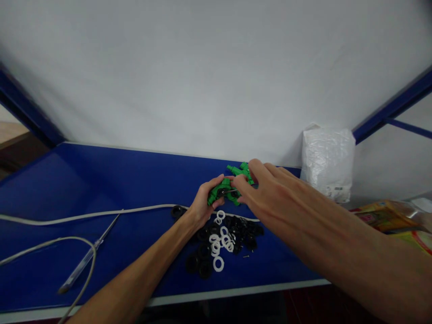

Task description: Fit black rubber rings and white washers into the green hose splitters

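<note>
My left hand (201, 200) is closed around a green plastic valve fitting (216, 192) with black round parts on it. My right hand (258, 182) grips a screwdriver, whose thin metal shaft (231, 191) points left with its tip at the black part of the fitting. Its handle is hidden by the fingers. Behind the hands lies another green fitting (239, 170), partly covered by my right hand. Just below the hands is a pile of white rings (218, 264), black rings (204, 269) and small black parts (250, 242), with a small screw (246, 256) beside it.
On the left of the blue table (101, 180) lie a clear-handled screwdriver (83, 265) and a pale cable (135, 210), which runs behind the pile. A plastic-wrapped white package (327, 159) stands at the back right. Colourful packets (388, 216) are at the far right.
</note>
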The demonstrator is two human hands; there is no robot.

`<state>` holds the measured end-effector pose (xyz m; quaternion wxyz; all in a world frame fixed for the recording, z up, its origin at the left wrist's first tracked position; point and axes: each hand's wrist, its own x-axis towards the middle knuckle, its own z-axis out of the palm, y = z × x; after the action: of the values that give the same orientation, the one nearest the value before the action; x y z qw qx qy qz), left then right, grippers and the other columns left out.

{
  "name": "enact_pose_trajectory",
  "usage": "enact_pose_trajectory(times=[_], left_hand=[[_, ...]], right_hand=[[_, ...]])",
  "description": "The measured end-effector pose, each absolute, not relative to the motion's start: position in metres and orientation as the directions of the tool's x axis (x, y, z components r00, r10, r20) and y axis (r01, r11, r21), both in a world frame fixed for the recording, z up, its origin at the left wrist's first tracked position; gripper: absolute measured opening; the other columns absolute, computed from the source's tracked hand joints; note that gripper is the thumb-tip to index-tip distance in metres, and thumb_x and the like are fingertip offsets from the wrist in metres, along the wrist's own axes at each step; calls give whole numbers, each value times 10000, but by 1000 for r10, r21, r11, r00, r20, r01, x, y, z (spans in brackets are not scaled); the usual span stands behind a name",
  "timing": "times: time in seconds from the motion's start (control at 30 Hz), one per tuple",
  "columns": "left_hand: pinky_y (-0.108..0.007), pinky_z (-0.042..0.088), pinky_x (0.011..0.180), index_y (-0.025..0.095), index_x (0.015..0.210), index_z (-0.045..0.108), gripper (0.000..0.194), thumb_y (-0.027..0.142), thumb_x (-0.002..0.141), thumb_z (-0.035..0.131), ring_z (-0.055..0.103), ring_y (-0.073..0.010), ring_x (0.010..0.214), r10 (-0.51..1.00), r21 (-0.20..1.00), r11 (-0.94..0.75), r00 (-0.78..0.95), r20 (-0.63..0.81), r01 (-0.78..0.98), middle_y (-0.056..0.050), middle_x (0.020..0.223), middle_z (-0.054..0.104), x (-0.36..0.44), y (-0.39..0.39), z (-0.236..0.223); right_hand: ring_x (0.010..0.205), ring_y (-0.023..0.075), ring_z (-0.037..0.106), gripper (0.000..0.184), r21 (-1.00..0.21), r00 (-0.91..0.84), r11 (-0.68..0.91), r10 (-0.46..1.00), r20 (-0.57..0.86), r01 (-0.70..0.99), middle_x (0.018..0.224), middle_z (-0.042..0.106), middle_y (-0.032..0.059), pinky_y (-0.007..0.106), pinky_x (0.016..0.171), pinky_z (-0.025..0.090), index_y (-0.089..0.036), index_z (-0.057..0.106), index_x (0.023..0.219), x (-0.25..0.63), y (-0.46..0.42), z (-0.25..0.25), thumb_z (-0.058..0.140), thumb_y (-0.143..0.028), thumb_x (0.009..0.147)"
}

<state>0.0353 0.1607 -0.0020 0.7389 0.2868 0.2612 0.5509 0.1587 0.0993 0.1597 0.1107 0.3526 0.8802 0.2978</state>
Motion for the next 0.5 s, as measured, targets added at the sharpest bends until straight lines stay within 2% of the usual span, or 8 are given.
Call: enact_pose_trajectory(times=[0.1,0.17,0.33,0.5], left_hand=[[-195,180,395,117,775,715,283,400,766,715,262,-41,388,964,715,234,250,-85,-659,62,439,420,35,161,-2],[-197,182,393,124,720,691,308,424,782,710,267,-42,388,961,708,250,261,-95,-661,61,437,415,35,161,-3],[-190,183,383,146,569,575,355,385,763,752,293,-30,392,964,670,245,252,-88,-700,57,469,442,35,162,-3],[-209,199,393,131,662,664,314,419,771,721,303,-41,387,954,693,275,277,-112,-666,47,459,470,35,161,0]], right_hand=[[875,236,640,337,634,-797,568,589,132,525,1112,705,134,331,704,488,-186,621,1123,165,96,153,435,-28,890],[891,244,639,342,666,-830,565,537,151,487,1105,704,146,330,686,488,-176,623,1117,168,97,149,448,-22,867],[737,228,631,259,661,-776,559,628,56,501,880,679,133,317,614,479,-124,638,954,163,104,149,450,1,827],[812,253,638,304,608,-740,606,671,-45,512,962,666,118,363,674,496,-136,608,1054,156,103,157,400,-6,875]])
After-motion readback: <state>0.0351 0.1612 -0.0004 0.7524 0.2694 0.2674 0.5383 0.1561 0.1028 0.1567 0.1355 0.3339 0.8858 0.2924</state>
